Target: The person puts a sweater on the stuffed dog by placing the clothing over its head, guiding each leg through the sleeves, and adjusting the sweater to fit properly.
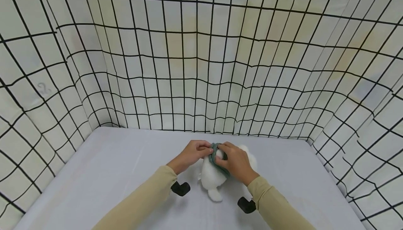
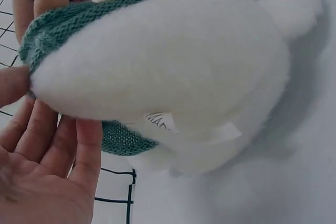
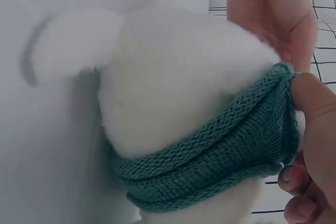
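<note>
A white fluffy stuffed animal [image 1: 211, 177] lies on the white surface, with a teal knitted band of clothing [image 3: 199, 166] wrapped around it. Its kind of animal cannot be told, since its head is hidden. My left hand [image 1: 192, 155] pinches the knit's far edge between thumb and fingers, beside the tapered white end of the toy. On the other side, my right hand [image 1: 237, 162] grips the bunched knit with thumb and curled fingers. White tags [image 2: 160, 121] stick out of the fur in the left wrist view. A stubby white limb or tail [image 3: 73, 45] shows in the right wrist view.
White panels with a black grid [image 1: 201, 65] rise behind and on both sides of the white tabletop [image 1: 126, 167]. Black wrist-camera pieces [image 1: 181, 188] hang below both forearms, close above the table.
</note>
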`<state>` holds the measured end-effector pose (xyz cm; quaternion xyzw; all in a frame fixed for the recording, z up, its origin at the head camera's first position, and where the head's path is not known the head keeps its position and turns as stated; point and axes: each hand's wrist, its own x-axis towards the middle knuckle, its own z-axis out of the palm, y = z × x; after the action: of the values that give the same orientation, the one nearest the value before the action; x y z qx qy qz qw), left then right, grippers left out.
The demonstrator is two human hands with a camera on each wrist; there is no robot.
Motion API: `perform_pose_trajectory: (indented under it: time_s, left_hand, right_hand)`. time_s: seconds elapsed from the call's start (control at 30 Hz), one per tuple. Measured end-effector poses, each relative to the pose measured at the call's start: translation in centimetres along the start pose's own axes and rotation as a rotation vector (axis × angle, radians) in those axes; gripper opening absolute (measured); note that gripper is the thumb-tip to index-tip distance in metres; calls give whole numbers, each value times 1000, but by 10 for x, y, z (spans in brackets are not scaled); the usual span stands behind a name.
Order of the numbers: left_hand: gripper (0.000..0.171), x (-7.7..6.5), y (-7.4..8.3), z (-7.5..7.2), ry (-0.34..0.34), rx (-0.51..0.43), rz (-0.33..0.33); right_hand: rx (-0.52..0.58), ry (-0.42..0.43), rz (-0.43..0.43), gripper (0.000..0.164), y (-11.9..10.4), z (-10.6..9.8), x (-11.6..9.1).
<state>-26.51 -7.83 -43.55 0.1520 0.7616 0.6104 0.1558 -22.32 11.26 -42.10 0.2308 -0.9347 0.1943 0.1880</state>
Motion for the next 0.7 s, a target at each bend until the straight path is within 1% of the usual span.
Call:
perform_pose_trajectory:
  time_s: [0.17, 0.3, 0.4, 0.53, 0.6, 0.7]
  left_hand:
    - [17, 0, -2, 2, 16, 2, 20]
    - [14, -1, -5, 2, 56, 52, 12]
    - [11, -1, -12, 0, 79, 109, -34]
    - [8, -1, -26, -4, 64, 169, -119]
    - [8, -1, -31, -4, 50, 184, -140]
    - [8, 0, -35, -3, 43, 203, -149]
  right_hand:
    - [20, 30, -3, 29, -2, 1, 0]
    - [79, 65, 19, 25, 0, 0, -1]
    - [128, 96, 51, 20, 3, -3, -3]
    - [191, 125, 62, 17, 6, -4, -5]
    - [215, 131, 54, 17, 7, -5, -7]
    - [233, 144, 34, 17, 8, -4, -8]
